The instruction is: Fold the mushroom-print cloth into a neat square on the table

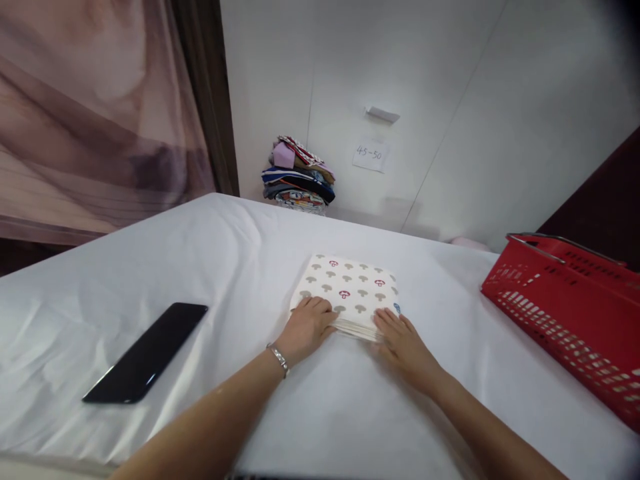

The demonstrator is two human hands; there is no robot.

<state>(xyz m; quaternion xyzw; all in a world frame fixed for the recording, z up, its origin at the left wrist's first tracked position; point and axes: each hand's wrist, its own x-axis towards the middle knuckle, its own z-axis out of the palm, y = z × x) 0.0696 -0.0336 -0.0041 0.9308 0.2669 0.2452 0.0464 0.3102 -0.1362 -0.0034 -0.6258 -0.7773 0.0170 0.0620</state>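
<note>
A folded white cloth point(353, 283) printed with grey, red and blue mushrooms lies on the white-covered table, its stacked layers showing along the near edge. My left hand point(311, 327) grips the near left corner, fingers curled over the top and thumb along the front edge. At the near right corner, my right hand point(404, 343) has its fingers laid on top and its thumb low by the front edge. A silver bracelet point(279, 359) circles my left wrist.
On the left lies a black phone-like slab point(147, 353). A red plastic basket point(565, 300) with a metal handle stands at the right. Beyond the far edge is a pile of folded clothes point(300, 175), against a white wall with a paper marked "45-50" point(371, 154). Curtains point(100, 120) hang far left.
</note>
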